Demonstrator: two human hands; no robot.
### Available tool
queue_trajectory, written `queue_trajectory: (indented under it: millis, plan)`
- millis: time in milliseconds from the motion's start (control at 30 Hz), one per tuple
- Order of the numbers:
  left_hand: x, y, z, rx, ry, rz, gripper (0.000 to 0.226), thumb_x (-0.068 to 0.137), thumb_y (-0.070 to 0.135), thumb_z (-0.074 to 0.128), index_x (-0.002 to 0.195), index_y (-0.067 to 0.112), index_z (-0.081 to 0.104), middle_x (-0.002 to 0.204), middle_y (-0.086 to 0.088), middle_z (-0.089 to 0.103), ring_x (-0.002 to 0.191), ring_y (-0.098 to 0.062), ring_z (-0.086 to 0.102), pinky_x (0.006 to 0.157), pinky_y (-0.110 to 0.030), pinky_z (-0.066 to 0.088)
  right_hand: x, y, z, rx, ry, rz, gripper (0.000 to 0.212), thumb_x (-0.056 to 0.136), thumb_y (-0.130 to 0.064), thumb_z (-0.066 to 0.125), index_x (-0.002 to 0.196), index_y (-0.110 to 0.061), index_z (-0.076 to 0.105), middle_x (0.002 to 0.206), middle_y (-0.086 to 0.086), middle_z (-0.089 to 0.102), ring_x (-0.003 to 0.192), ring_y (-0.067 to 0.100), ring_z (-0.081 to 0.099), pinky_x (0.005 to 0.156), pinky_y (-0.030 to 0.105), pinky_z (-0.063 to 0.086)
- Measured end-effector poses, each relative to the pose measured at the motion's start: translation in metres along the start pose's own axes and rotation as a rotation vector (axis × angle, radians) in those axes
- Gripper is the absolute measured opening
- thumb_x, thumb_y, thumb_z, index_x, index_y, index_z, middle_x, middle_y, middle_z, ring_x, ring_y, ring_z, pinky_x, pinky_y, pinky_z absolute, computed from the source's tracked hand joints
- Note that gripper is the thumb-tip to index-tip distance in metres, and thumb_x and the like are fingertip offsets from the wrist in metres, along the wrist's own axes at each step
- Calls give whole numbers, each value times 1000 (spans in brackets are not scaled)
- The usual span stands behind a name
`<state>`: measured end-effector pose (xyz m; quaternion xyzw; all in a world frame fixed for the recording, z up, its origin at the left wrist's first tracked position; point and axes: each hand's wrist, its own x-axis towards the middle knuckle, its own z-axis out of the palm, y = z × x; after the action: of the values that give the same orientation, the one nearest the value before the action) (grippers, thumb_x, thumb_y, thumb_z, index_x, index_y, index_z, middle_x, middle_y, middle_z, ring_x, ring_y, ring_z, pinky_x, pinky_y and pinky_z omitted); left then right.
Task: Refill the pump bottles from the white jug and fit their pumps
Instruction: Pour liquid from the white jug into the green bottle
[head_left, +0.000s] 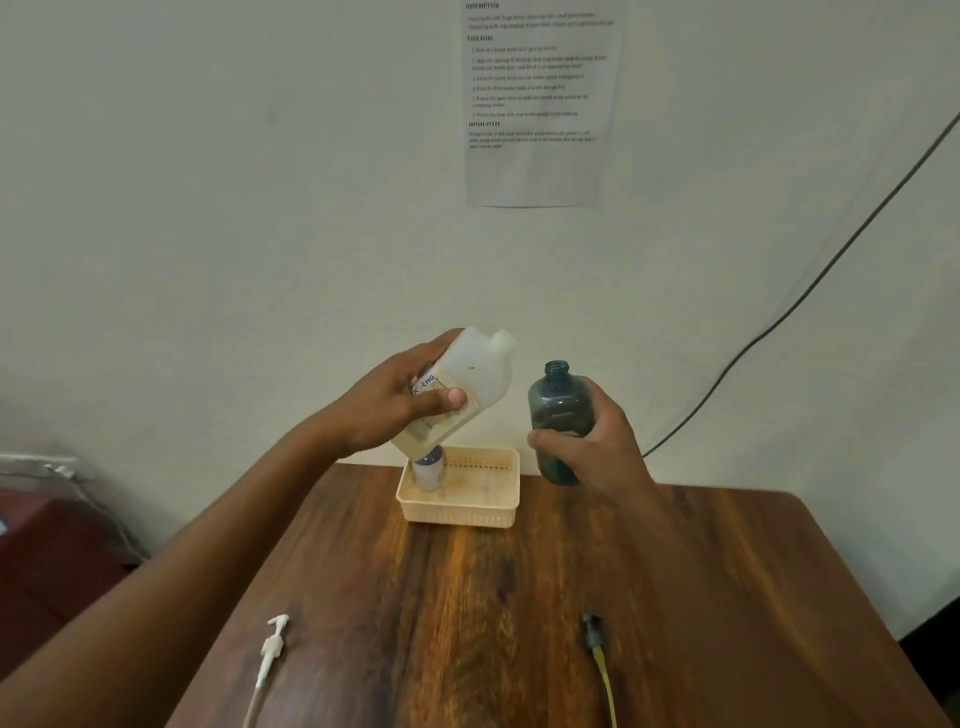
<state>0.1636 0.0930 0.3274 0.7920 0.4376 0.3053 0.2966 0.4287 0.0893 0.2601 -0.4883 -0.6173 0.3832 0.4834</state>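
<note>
Left hand (400, 402) grips white jug (457, 389), spout tilted up-right; right hand (597, 441) grips upright blue bottle (558, 415).

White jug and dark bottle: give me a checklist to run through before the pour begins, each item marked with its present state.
1. Left hand grips white jug: ok.
2. Right hand holds dark bottle: ok.
3. Bottle neck open, no pump fitted: ok.
4. Jug spout over bottle mouth: not ok, they are apart.
5. Jug cap off: cannot tell.
6. Dark pump lying on table within view: ok.
</note>
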Motion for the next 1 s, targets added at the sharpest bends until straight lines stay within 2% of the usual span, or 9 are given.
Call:
queue_trajectory:
  millis: [133,233,367,433,600,767,833,1000]
  plan:
    - [10,9,-7,41,-65,31,62,94,47,59,152,51,38,127,22,63,110,0,63,83,-14,56,2,-6,-6,-22,-5,-15,66,74,-17,86,130,-31,54,116,-9,64,104,12,63,79,20,53]
    - [16,14,-10,43,-92,50,61,94,47,60,148,58,35,129,24,62,111,1,61,86,-11,53,2,-9,-9,-39,-11,-21,66,73,-18,86,130,-31,54,117,-7,64,106,14,63,83,25,55]
    - [23,19,-9,81,-117,73,63,93,45,60,148,55,33,140,7,61,113,0,60,86,-10,53,1,-13,-12,-40,-11,-25,69,72,-19,86,131,-32,54,117,-9,64,105,13,63,80,23,54]
    - [26,21,-9,112,-133,87,63,92,45,60,148,53,31,139,3,62,113,1,59,85,-10,54,1,-14,-13,-36,-14,-24,70,73,-20,86,132,-32,52,119,-9,62,106,14,62,82,23,55]
    - [30,24,-10,137,-139,106,63,92,46,59,148,53,30,138,3,61,113,1,59,85,-9,54,0,-17,-16,-40,-24,-29,68,72,-24,87,127,-39,51,113,-20,60,104,11,62,75,16,52]
    - [31,27,-11,168,-141,115,62,92,44,60,144,59,29,125,9,64,111,1,60,85,-8,53,-2,-18,-18,-38,-23,-29,66,68,-29,86,123,-45,52,109,-26,60,100,6,62,69,10,51]
    - [32,28,-12,191,-140,109,63,92,44,60,145,56,29,124,11,63,111,2,59,84,-7,52,-3,-20,-18,-37,-24,-28,63,67,-31,85,118,-47,53,106,-28,60,98,4,63,67,9,51]
    - [33,36,-16,243,-156,116,68,92,41,61,151,45,29,120,8,62,108,2,60,84,-9,53,-5,-20,-18,-39,-18,-29,66,69,-26,86,123,-43,52,109,-23,61,101,8,63,69,11,50]
